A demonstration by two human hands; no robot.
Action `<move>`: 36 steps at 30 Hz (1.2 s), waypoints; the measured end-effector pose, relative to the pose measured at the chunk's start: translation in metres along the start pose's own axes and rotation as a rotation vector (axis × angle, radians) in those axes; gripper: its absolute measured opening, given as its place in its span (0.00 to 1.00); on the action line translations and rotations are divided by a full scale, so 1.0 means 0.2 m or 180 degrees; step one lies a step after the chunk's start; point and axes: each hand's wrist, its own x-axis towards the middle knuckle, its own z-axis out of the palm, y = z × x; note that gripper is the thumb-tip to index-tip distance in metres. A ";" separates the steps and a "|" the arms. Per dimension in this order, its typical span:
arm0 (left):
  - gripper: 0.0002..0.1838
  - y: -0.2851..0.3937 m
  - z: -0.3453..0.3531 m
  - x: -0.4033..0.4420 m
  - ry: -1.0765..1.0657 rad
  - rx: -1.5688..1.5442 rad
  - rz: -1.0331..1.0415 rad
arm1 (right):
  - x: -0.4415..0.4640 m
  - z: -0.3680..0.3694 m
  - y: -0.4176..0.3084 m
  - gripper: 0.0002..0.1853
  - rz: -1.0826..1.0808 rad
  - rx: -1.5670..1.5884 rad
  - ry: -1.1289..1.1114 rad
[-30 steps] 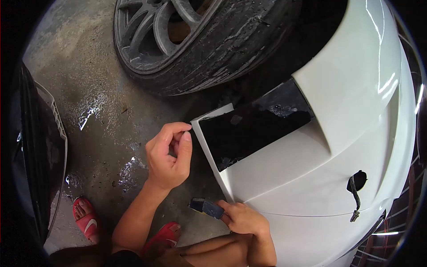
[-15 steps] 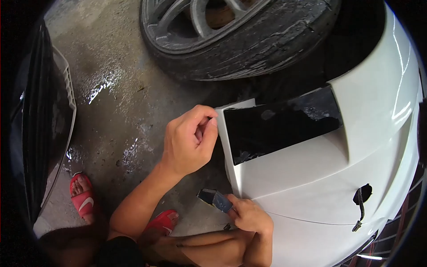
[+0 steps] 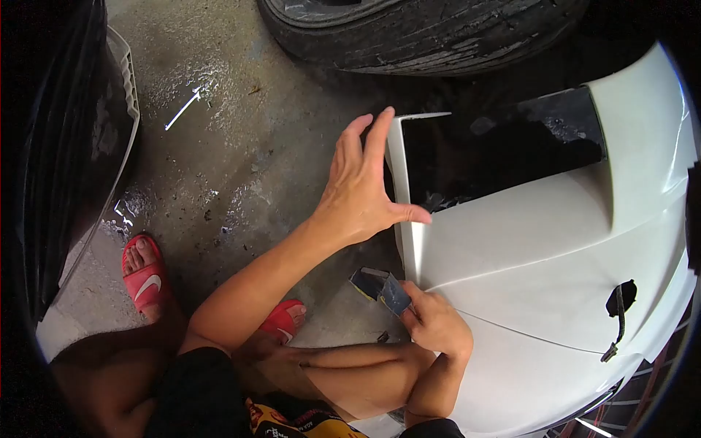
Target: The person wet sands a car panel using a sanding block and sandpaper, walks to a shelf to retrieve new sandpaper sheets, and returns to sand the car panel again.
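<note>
The left hand (image 3: 355, 191) is spread wide and empty along the edge of the white car panel (image 3: 504, 252). Near that same edge, a dark folded pad (image 3: 395, 296) is gripped in the closed right hand (image 3: 442, 326).

a glossy white car bumper (image 3: 511, 248) curves across the right side, with a dark rectangular opening (image 3: 504, 157) in its upper part and a small ragged hole (image 3: 629, 293) lower right. a dark blue-grey sheet of sandpaper (image 3: 394, 293), folded, sits pinched in the right hand (image 3: 442, 325) beside the bumper's left edge.
</note>
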 end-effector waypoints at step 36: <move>0.23 0.13 -0.32 -0.01 -0.3884 -0.2923 0.0078 | -0.24 0.07 -0.01 0.31 -0.1901 0.4050 0.1061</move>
